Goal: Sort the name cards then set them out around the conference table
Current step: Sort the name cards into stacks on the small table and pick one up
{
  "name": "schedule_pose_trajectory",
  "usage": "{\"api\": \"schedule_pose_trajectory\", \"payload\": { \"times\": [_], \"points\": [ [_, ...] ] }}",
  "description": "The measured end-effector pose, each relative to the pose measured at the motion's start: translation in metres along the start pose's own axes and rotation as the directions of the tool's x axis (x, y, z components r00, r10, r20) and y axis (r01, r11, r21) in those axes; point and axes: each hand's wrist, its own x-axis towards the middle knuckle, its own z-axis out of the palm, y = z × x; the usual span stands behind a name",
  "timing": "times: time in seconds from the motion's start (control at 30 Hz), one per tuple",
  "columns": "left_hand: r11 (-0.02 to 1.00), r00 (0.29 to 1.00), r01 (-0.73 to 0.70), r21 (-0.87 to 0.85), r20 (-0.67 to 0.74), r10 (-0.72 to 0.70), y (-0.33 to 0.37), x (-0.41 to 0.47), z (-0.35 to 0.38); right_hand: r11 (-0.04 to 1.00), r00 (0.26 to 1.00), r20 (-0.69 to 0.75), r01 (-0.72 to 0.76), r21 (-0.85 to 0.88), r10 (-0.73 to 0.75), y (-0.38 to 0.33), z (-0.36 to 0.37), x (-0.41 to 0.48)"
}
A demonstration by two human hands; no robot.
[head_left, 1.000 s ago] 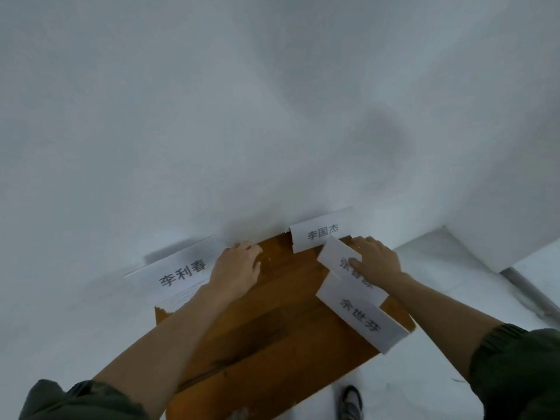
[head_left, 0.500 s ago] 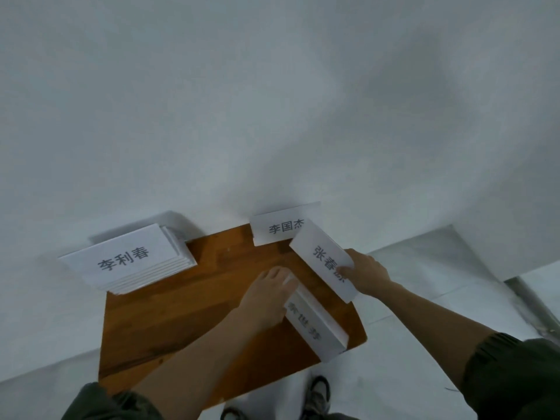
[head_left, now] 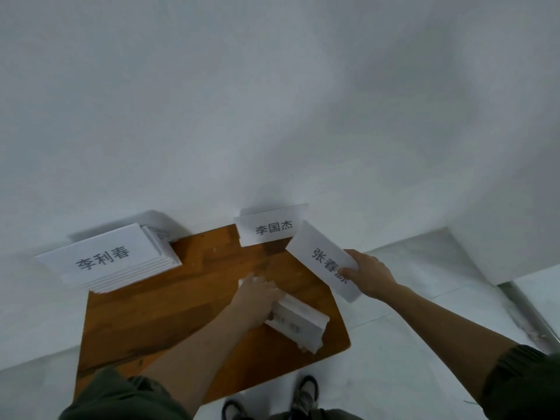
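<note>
Hands both full: left hand point(head_left: 257, 295) around card bundle point(head_left: 300, 327) near right edge of table point(head_left: 181, 313), right hand point(head_left: 368, 275) pinching single card point(head_left: 321, 259).

Right hand point(head_left: 368, 275): the thumb covers the third character on the held card point(head_left: 322, 262); two characters read. Left hand point(head_left: 257, 298): it covers one end of the lower card point(head_left: 298, 321), whose print is blurred and illegible. Fingertips smeared; grip cannot be determined. Card stack point(head_left: 109, 259): only the top face shows. Shoes point(head_left: 304, 392): cut off by the bottom edge.
</note>
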Motion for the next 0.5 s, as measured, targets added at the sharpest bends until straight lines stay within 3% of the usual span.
{"api": "schedule_pose_trajectory", "payload": {
  "times": [0.2, 0.5],
  "points": [
    [0.952, 0.956, 0.223, -0.211, -0.143, -0.255, -0.073, -0.077, -0.021, 0.986, 0.987, 0.078, 0.147, -0.081, -0.141, -0.054, 0.001, 0.017],
    [0.820, 0.776, 0.472, -0.324, -0.290, -0.561, -0.203, -0.205, -0.037, 0.941, 0.947, 0.146, 0.307, -0.142, -0.287, -0.162, 0.029, 0.036]
  ]
}}
